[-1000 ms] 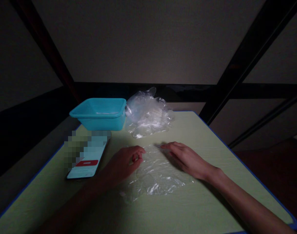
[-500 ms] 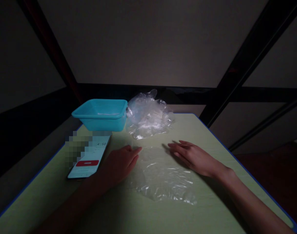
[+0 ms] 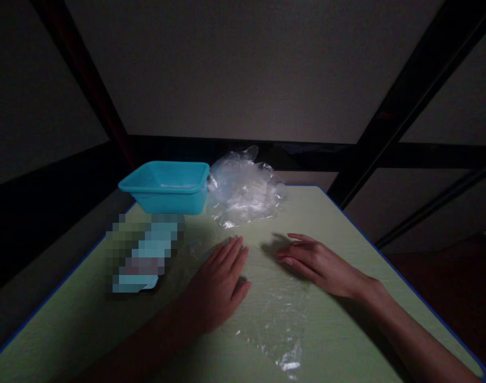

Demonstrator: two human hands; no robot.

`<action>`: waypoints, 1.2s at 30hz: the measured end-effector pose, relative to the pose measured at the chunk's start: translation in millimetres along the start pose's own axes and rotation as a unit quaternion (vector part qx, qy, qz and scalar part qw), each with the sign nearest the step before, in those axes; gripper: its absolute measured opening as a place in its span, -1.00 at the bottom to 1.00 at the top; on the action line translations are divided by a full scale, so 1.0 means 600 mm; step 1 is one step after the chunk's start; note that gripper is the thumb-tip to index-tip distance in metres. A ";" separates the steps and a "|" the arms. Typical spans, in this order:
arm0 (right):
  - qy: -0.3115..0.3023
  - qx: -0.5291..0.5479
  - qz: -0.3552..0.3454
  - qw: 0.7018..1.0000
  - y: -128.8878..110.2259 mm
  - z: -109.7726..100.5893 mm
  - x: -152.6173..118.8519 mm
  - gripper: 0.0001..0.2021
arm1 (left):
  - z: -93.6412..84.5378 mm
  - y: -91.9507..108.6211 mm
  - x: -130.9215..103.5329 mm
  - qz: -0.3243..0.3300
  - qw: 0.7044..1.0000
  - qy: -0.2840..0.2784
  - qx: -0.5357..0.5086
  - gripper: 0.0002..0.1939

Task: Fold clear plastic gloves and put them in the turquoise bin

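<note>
A thin clear plastic sheet or bag [image 3: 280,314] lies wrinkled on the pale green table [image 3: 338,340], its outline hard to make out. My left hand [image 3: 221,282] rests palm down over its left part, fingers spread. To the right, my right hand [image 3: 320,263] is just above the sheet's upper right side, its fingers apart and nothing in them. Behind both hands sits a crumpled heap of clear plastic [image 3: 246,186].
An empty blue plastic basin [image 3: 171,205] stands at the back left, touching or close to the plastic heap. A partly blurred phone [image 3: 149,258] lies left of my left hand. The table has a blue edge, with a wall behind it.
My left hand has moved right and toward me and flattened, fingers spreading over the plastic. The sheet has shifted and changed shape, its near edge now closer to me. My right hand has moved slightly.
</note>
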State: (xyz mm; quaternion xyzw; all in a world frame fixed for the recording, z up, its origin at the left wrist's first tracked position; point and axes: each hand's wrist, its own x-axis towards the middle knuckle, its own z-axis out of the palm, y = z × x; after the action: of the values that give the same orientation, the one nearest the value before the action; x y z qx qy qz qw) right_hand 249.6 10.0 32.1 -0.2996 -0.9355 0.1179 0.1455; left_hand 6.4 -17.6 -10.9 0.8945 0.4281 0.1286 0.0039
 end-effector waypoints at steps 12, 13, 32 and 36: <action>0.023 -0.003 -0.002 1.000 0.009 0.005 0.004 -0.71 | -0.014 0.041 -0.001 0.164 0.970 -0.152 -0.098 -0.32; 0.021 0.000 -0.003 1.000 0.009 0.007 0.006 -0.70 | -0.017 0.041 0.000 0.192 0.962 -0.159 -0.108 -0.31; 0.013 -0.132 0.058 0.989 0.026 0.025 0.003 -0.71 | -0.009 -0.045 0.014 0.047 0.999 0.025 -0.002 -0.60; 0.038 -0.124 0.056 0.990 0.023 0.022 0.003 -0.75 | 0.001 -0.055 0.013 0.025 0.999 0.045 -0.014 -0.62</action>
State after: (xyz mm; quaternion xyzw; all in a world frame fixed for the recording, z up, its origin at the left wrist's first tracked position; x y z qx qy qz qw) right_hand 251.0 19.9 16.0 -0.3714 -0.9184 -0.0027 0.1362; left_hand -13.7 9.5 -13.7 0.8980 0.4039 0.1743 -0.0063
